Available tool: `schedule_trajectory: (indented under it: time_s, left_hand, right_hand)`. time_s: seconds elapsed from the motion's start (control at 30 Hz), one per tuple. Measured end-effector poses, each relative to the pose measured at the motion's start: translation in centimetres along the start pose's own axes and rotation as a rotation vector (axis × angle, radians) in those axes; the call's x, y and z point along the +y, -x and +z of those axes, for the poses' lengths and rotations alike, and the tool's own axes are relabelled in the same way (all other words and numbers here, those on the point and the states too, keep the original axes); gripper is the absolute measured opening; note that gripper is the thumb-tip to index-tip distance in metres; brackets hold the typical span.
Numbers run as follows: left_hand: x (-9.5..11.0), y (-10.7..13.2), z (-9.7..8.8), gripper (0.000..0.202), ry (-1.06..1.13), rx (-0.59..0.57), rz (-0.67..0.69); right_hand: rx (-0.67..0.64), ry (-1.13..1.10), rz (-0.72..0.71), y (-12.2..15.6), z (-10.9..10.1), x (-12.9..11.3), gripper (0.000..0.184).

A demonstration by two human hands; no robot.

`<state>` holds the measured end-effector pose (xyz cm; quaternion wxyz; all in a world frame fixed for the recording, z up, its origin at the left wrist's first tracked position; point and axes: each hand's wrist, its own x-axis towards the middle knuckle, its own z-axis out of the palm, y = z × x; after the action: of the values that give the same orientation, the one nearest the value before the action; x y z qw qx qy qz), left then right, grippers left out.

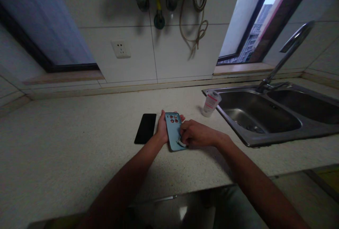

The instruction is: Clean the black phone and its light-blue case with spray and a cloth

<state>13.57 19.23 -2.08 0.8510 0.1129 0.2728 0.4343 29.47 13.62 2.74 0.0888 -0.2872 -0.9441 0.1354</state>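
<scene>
My left hand [162,128] holds up a smartphone in a pale blue case [172,124], its fingers behind the phone and the round camera cluster facing up. My right hand [197,134] lies across the phone's lower part, with its fingertips pinching a small whitish piece [181,143] at the case's lower edge. I cannot tell exactly what that piece is. Left of my left hand, a black smartphone [145,128] lies flat on the counter, apart from my hand.
The speckled beige countertop [79,144] has a double stainless steel sink [256,116] on the right, with a curved faucet [291,45] behind it. A translucent plastic cup [212,103] stands by the sink's rim. A wall socket [120,49] and hanging hoses are on the tiled wall.
</scene>
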Motion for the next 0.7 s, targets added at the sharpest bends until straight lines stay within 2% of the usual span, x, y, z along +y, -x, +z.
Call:
schedule_trajectory:
  time_s: [0.17,0.33,0.47,0.57,0.7]
  left_hand:
    - [0.0,0.1,0.4,0.062,0.012,0.01,0.009]
    - [-0.2,0.3,0.7,0.062,-0.028,-0.04,-0.024]
    - [-0.3,0.4,0.6,0.062,-0.046,-0.053,-0.03]
    - [-0.4,0.4,0.4,0.059,-0.047,-0.057,-0.048]
    - [-0.5,0.2,0.2,0.057,-0.033,-0.079,-0.066]
  right_hand:
    - [0.05,0.114,0.083,0.0,0.1,0.3,0.02]
    - [0.129,0.259,0.275,-0.5,0.5,0.7,0.016]
    - [0.235,0.278,0.393,-1.3,1.4,0.9,0.017]
    - [0.337,0.215,0.384,-1.8,2.4,0.9,0.017]
    - [0.413,0.083,0.217,-2.1,3.4,0.5,0.016]
